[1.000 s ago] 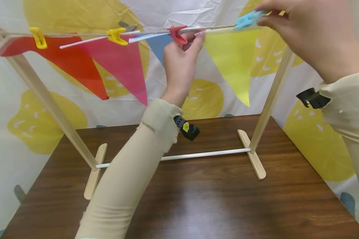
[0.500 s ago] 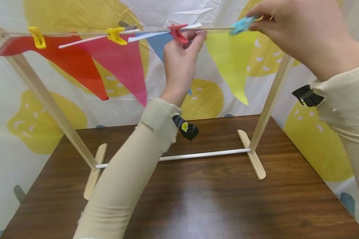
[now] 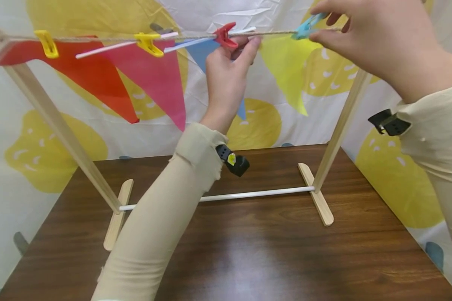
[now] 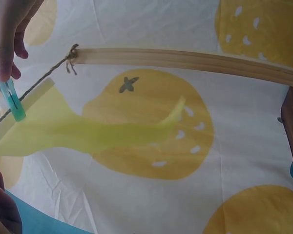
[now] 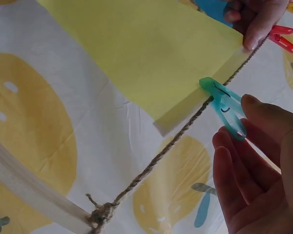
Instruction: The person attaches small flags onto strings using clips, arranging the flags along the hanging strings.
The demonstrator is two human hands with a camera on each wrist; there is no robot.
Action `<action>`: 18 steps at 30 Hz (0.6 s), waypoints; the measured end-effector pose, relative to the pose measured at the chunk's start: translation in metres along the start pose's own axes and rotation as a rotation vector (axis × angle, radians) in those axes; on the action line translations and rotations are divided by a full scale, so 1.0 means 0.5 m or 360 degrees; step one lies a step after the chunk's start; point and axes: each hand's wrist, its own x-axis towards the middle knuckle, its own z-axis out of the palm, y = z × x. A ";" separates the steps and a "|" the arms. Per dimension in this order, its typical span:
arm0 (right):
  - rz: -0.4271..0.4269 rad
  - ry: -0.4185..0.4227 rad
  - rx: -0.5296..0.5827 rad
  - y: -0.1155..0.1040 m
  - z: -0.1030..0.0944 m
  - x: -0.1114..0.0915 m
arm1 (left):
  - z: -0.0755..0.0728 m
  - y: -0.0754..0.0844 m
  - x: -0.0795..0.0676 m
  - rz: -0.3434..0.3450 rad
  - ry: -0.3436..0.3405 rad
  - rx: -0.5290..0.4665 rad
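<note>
My left hand [image 3: 226,77] pinches the upper left corner of a yellow triangular pennant [image 3: 286,69] at the twine, close to a red clothespin [image 3: 226,35]. A light blue clothespin [image 5: 224,105] clips the pennant's pale folded edge to the twine [image 5: 158,158]. Around its handles, the thumb and fingers of my right hand [image 5: 261,161] stand spread apart, with the thumb tip right at one handle. In the left wrist view the pennant's tip curls sideways. Behind my left hand a blue pennant [image 3: 199,54] is partly hidden.
Further left on the twine hang a pink pennant [image 3: 154,75] and a red pennant [image 3: 94,79], with yellow clothespins [image 3: 148,44]. Wooden posts [image 3: 335,133] hold the twine, joined low by a white rod [image 3: 256,195] above the brown table [image 3: 271,251]. A fruit-patterned cloth [image 3: 263,96] hangs behind.
My right hand has moved left with the blue clothespin, and its fingers have spread from the handles. The yellow pennant's lower tip has swung up and left. My left hand stays at the corner.
</note>
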 end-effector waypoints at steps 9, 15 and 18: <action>-0.0018 0.0010 0.0019 -0.002 -0.005 0.000 | -0.014 0.024 -0.022 -0.0013 -0.0065 -0.0012; 0.0044 -0.0017 0.0002 0.003 -0.010 -0.005 | -0.022 0.043 -0.044 -0.0098 -0.0130 -0.0013; 0.0027 0.0003 -0.0011 0.005 -0.009 -0.011 | -0.019 0.041 -0.048 -0.0147 -0.0166 -0.0029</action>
